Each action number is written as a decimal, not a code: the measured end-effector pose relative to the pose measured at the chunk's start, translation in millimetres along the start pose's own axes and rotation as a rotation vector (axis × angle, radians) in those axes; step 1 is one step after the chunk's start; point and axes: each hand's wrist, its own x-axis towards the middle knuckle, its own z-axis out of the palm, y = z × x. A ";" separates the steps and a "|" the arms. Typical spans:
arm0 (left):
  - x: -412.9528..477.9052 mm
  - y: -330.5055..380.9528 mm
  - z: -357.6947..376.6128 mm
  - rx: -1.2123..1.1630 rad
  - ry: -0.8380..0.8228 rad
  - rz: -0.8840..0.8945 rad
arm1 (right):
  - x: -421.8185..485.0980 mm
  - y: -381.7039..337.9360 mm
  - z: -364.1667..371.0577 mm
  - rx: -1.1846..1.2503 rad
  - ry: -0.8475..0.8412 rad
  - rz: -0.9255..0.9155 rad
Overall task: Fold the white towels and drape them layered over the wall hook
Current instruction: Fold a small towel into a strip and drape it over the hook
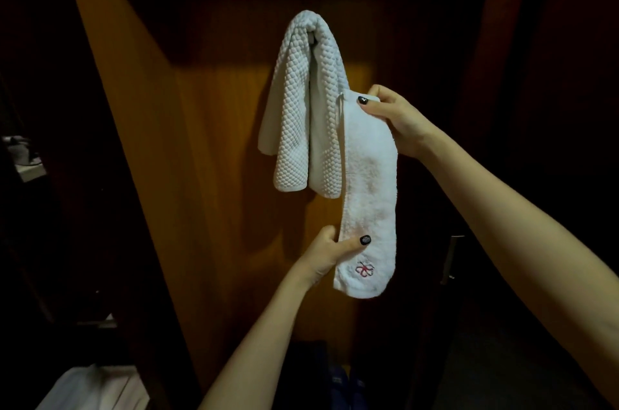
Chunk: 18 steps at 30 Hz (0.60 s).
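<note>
A white waffle-textured towel [301,101] hangs draped over the wall hook [313,37], which is almost wholly hidden under its top fold. Just to its right I hold a second white towel [368,175], folded into a long narrow strip with a small red embroidered mark near its lower end. My right hand [392,114] pinches the strip's top edge, thumb in front. My left hand [331,252] grips the strip near its bottom, thumb across the front. The strip hangs upright between both hands, overlapping the right edge of the draped towel.
Behind is a wooden door or panel [207,141], lit in the middle and dark around. A metal handle [452,258] shows at the right. White fabric [93,389] lies at the bottom left, and dark blue items [345,386] sit on the floor below.
</note>
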 end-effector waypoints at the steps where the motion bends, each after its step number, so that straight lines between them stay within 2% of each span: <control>1: 1.5 -3.6 0.0 0.023 -0.010 -0.001 | -0.5 0.0 -2.4 0.004 0.021 -0.005; 4: -1.8 -14.4 -3.3 0.058 0.018 -0.003 | -3.0 -1.8 -12.1 -0.009 0.084 -0.014; 9: -13.7 -16.8 -29.3 0.117 0.051 0.010 | -9.4 10.9 -23.2 -0.215 0.198 0.001; 18: -23.2 36.2 -101.8 0.287 0.009 0.109 | -17.5 13.7 -46.8 -0.503 0.340 -0.120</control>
